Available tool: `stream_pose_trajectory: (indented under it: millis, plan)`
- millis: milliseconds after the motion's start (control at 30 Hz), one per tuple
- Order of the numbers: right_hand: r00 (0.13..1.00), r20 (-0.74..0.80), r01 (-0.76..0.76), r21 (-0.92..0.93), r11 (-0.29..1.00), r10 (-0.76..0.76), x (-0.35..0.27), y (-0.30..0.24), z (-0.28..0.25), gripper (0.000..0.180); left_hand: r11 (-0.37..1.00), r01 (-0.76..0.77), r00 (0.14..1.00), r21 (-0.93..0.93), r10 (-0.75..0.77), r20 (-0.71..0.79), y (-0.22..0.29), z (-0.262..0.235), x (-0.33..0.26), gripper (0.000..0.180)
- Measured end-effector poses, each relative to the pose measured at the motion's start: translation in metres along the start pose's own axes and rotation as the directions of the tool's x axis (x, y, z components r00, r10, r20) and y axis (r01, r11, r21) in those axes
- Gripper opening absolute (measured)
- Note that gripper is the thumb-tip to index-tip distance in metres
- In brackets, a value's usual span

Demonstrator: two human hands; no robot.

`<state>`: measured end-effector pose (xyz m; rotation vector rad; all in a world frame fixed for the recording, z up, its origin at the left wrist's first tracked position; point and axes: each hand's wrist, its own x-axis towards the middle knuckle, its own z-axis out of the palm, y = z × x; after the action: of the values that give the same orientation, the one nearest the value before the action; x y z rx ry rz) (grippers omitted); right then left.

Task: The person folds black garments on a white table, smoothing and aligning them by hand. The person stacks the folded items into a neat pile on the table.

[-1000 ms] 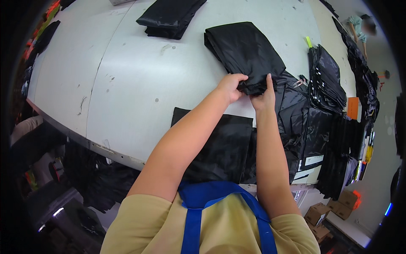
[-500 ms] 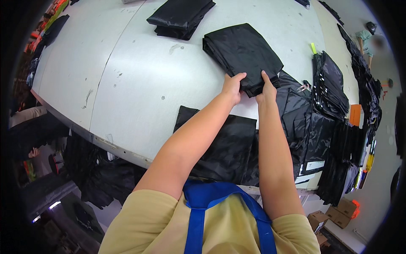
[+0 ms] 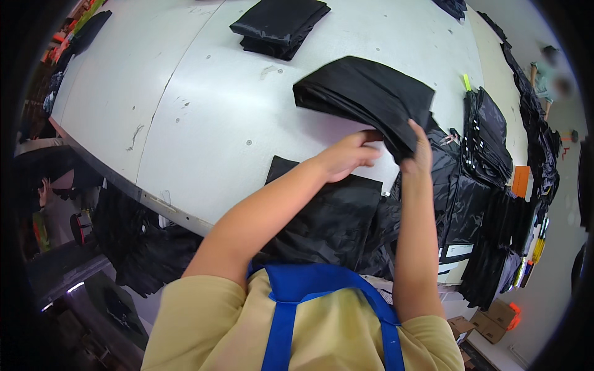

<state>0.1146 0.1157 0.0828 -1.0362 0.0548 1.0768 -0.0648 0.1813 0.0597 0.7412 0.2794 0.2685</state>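
Note:
A folded black fabric bundle (image 3: 371, 93) is raised at its near side above the white table (image 3: 204, 123). My right hand (image 3: 418, 148) grips its near right corner, thumb on top and the fingers partly hidden behind the cloth. Just left of that corner, my left hand (image 3: 351, 157) is open with fingers apart; its forefinger reaches to the bundle's underside, and I cannot tell if it touches. Below my hands lies another folded black fabric piece (image 3: 322, 213) along the near table edge. Further off rests a stack of folded black fabric (image 3: 278, 25).
Spread black fabric (image 3: 461, 204) covers the table's right part. Beyond it are a black pile (image 3: 487, 133) with a yellow-green tag, an orange card (image 3: 520, 180) and a long row of black cloth (image 3: 538, 130). Cardboard boxes (image 3: 492, 321) stand low right. People are at both sides.
My left hand has come off the bundle's near edge and moved lower, fingers spread. My right hand has shifted right and the bundle has tilted and bent. The view has shifted slightly.

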Motion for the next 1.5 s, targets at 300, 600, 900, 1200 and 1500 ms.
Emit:
stream_pose_trajectory:
  millis: [300, 600, 900, 1200, 1500]
  plan:
    - [0.991, 0.038, 0.131, -0.412, 0.902, -0.127, -0.199, -0.022, -0.038, 0.062, 0.895, -0.026, 0.989, -0.446, -0.042, -0.141, 0.043, 0.002, -0.168, 0.055]
    - [0.999, -0.046, -0.026, -0.658, 0.753, -0.005, -0.246, 0.053, -0.097, 0.061, 0.91, 0.298, 0.909, -0.288, -0.363, -0.207, -0.016, -0.009, -0.247, 0.061]
    - [0.987, 0.011, 0.127, -0.682, 0.72, -0.163, -0.23, 0.096, -0.082, 0.058, 0.334, 0.152, 0.865, 0.93, 0.411, -0.289, -0.01, 0.008, -0.251, 0.056]
    - [0.851, 0.145, 0.159, -0.987, -0.015, -0.504, -0.215, 0.112, -0.089, 0.092, -0.42, 0.06, 0.967, 0.906, 0.249, 0.052, -0.029, 0.019, -0.178, 0.075]
    - [0.836, 0.4, 0.227, -0.875, -0.428, -0.375, -0.177, 0.131, -0.1, 0.065, -0.451, 0.11, 0.98, 0.886, 0.198, -0.021, -0.068, -0.005, -0.15, 0.089]
